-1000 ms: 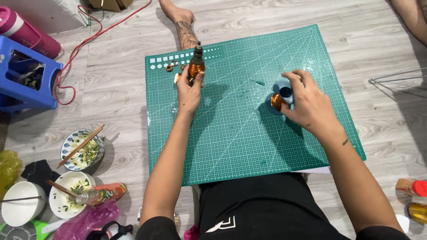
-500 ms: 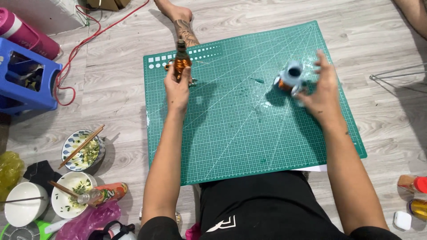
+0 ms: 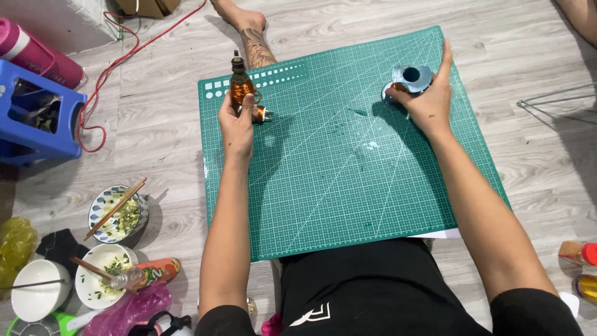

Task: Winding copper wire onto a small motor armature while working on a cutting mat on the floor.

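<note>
A green cutting mat (image 3: 348,180) lies on the wooden floor in front of me. My left hand (image 3: 237,127) grips a small copper-wound motor rotor (image 3: 239,87) upright near the mat's far left corner. A small metal part (image 3: 261,114) lies on the mat beside that hand. My right hand (image 3: 426,99) holds a grey-blue motor housing (image 3: 410,78) with a round hole against the mat's far right area, index finger stretched out past it.
A blue plastic stool (image 3: 37,112), a pink bottle (image 3: 37,53) and a red cable (image 3: 112,74) sit at the left. Bowls with chopsticks (image 3: 118,211) and food scraps stand at lower left. Another person's tattooed foot (image 3: 252,37) rests beyond the mat. Small bottles (image 3: 578,255) lie at right.
Both hands have slid toward the mat's far edge. The left hand carried the rotor further left and away; the right hand moved the housing away and to the right.
</note>
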